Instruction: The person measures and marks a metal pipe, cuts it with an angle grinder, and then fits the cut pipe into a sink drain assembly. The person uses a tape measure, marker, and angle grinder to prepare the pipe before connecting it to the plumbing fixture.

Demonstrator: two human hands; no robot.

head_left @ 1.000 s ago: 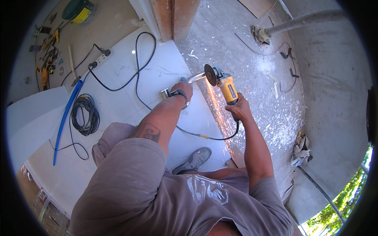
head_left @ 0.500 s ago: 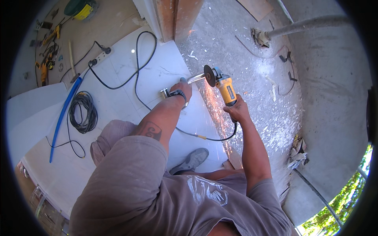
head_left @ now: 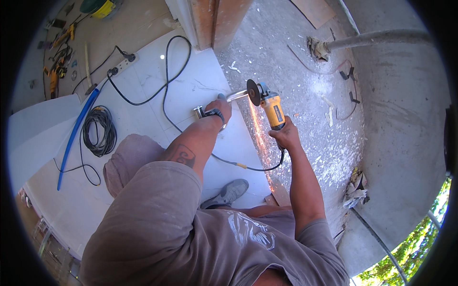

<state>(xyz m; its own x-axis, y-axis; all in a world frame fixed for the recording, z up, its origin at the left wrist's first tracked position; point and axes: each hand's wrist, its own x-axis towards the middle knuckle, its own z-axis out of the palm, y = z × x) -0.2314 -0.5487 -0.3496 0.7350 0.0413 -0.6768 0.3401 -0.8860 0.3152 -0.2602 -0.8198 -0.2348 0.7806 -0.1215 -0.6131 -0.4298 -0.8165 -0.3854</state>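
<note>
My right hand is wrapped round the rear of a yellow angle grinder. The grinder's dark cutting disc meets the end of a shiny metal pipe. A narrow stream of orange sparks flies from there down toward me. My left hand, a dark band at its wrist, is closed on the pipe and presses it near the white tile edge. A chrome tube end shows beside that wrist; whether it belongs to the same piece is hidden.
The grinder's black cord loops across white tiles to a power strip. A coiled cable and a blue tube lie at left. Beyond the tile edge is rough concrete with debris. A wooden door frame stands ahead.
The sparks have drawn into a narrower, denser stream. Both hands, the grinder and the pipe keep nearly the same places, while the whole view has shifted slightly.
</note>
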